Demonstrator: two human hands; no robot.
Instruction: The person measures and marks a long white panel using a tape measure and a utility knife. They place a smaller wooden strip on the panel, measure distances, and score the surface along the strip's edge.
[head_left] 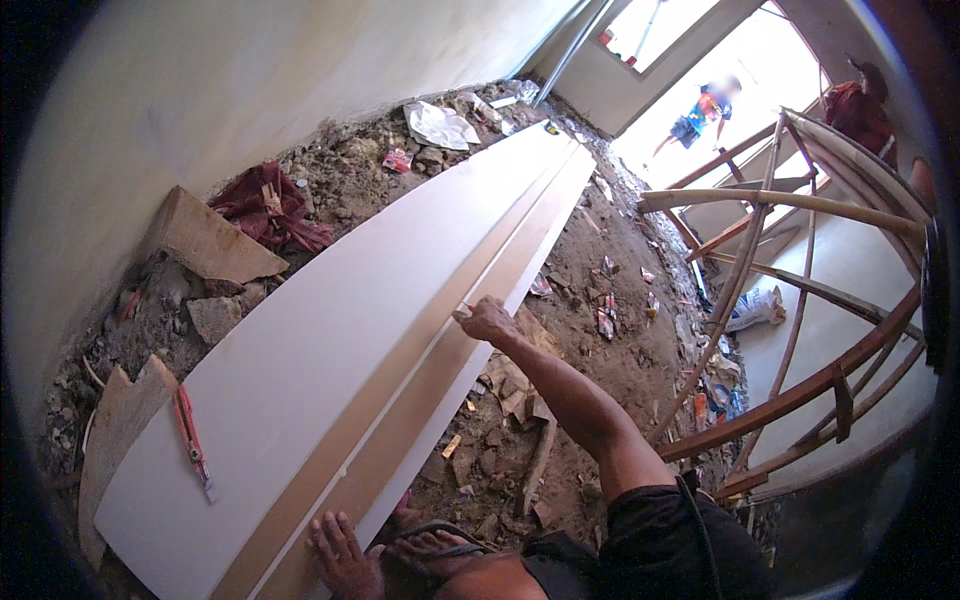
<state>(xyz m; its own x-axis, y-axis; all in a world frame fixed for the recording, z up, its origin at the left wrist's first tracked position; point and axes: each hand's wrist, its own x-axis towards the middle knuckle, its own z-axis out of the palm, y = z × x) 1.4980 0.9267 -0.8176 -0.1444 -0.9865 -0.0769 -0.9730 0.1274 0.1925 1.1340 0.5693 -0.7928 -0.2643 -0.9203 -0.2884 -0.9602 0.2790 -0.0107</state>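
A long white board (330, 300) lies slantwise in front of me, with brown lengthwise strips (350, 440) and a narrow pale line between them. My left hand (345, 558) rests flat on its near end with fingers spread, over the brown strip. Farther along, my right hand (488, 321) is closed at the pale line, fingers pinched together. A small pale tip shows at those fingers, too small to name. On the board's near left part lies a red utility knife (190, 440). A small yellow and black object (551, 128) sits at the far end.
Rubble and dirt (590, 370) surround the board, with broken slabs (215, 240) and dark red cloth (270, 208) on the left. Wood and bamboo scaffolding (770, 200) stands at right. A person (703, 112) is outside the bright doorway. A wall (250, 90) runs along the left.
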